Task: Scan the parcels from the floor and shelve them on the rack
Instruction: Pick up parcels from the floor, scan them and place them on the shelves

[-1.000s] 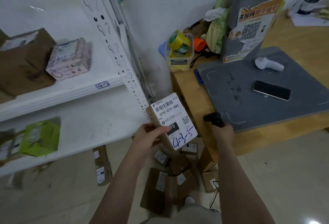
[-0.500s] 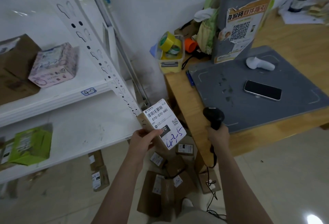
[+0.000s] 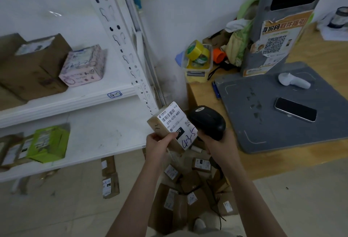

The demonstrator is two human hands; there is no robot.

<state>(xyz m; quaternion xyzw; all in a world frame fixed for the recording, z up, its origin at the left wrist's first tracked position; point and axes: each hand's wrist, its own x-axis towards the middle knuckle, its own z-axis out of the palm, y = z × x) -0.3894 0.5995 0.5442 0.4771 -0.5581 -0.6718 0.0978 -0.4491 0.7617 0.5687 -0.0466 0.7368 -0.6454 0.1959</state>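
My left hand (image 3: 159, 142) grips a small brown parcel (image 3: 172, 125) by its lower left corner; its white label with a barcode and blue handwriting faces up. My right hand (image 3: 216, 142) holds a black barcode scanner (image 3: 208, 121) by the handle, its head right beside the parcel's label. Several brown parcels (image 3: 188, 193) lie in a heap on the floor below my arms. The white rack (image 3: 79, 101) stands at left, with boxes on its shelves.
A wooden desk (image 3: 320, 48) at right carries a grey pad (image 3: 263, 108), a phone (image 3: 295, 109), a white handheld device (image 3: 292, 81), a kiosk post (image 3: 276, 35) and a tub of tape rolls (image 3: 198, 58). Shelved: pink box (image 3: 83, 66), green packet (image 3: 48, 143). Two parcels (image 3: 109, 178) lie under the rack.
My right hand has raised the scanner from beside the desk edge up next to the parcel's label. The parcel stays in my left hand.
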